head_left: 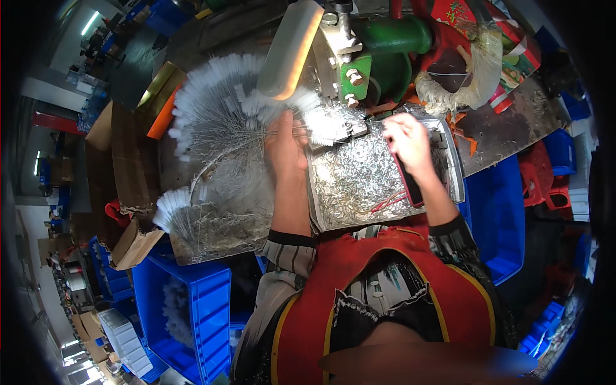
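My left hand is closed around thin wire stems of small white-bristled brushes, beside the machine's lit jaw. A large fanned pile of these white wire brushes lies on the bench at its left. Close to the green machine, my right hand has its fingers curled together; whatever they hold is too small to make out. Beneath that wrist a dark phone with a red edge rests in a shallow tray covered with silvery wire scraps. More white brushes are in a smaller bundle at the near left.
A glowing lamp hangs over the work. Cardboard boxes stand along the bench's left edge. Blue bins sit below, one left and one right. A plastic-wrapped ring is at the far right, by orange scraps.
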Available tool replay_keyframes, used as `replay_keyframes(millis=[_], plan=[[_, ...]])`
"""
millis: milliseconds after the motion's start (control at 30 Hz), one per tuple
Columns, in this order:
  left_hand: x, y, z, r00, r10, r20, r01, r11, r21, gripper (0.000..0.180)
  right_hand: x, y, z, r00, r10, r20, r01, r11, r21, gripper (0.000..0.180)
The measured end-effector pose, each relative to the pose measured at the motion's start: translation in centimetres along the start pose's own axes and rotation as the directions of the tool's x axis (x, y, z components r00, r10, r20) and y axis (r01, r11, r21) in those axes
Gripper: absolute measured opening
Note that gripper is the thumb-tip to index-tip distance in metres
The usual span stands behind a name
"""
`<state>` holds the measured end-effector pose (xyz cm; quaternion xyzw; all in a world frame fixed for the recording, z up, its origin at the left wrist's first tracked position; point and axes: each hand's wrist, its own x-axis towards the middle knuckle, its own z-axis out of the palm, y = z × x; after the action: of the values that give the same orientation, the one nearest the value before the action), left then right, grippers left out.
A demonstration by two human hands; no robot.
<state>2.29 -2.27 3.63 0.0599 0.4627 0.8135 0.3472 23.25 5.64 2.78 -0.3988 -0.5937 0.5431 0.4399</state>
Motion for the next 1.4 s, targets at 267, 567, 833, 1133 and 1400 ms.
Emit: replay_keyframes(millis=[267, 567, 833, 1133, 1400], plan=[[0.5, 0.1, 0.9, 0.999, 0.023, -0.049, -0.021, 0.999, 0.033, 0.019, 1.2, -7.1, -7.5, 0.917, -0.367, -0.155, 0.294, 0.887, -0.357, 0.026], [0.8, -0.5, 2.1, 0.989, 0.14, -0.051, -0.134, 0.984, 0.116, 0.018, 5.9, -7.7, -7.6, 0.967, -0.229, -0.107, 0.246, 0.951, 0.186, 0.015], [0.8, -0.4, 2.5, 0.987, 0.152, -0.049, -0.144, 0.98, 0.138, 0.02, 5.7, -12.5, -8.0, 0.989, -0.146, 0.021, 0.144, 0.987, 0.068, 0.028], [1.1, -0.6, 2.3, 0.987, 0.155, -0.043, -0.145, 0.975, 0.17, 0.021, 5.8, -12.0, -7.8, 0.992, -0.122, -0.014, 0.122, 0.987, 0.101, 0.028], [1.4, -0.7, 2.0, 0.989, 0.151, -0.008, -0.15, 0.986, 0.07, 0.019, 6.1, -5.7, -7.3, 0.937, -0.331, -0.114, 0.349, 0.911, 0.218, 0.018]])
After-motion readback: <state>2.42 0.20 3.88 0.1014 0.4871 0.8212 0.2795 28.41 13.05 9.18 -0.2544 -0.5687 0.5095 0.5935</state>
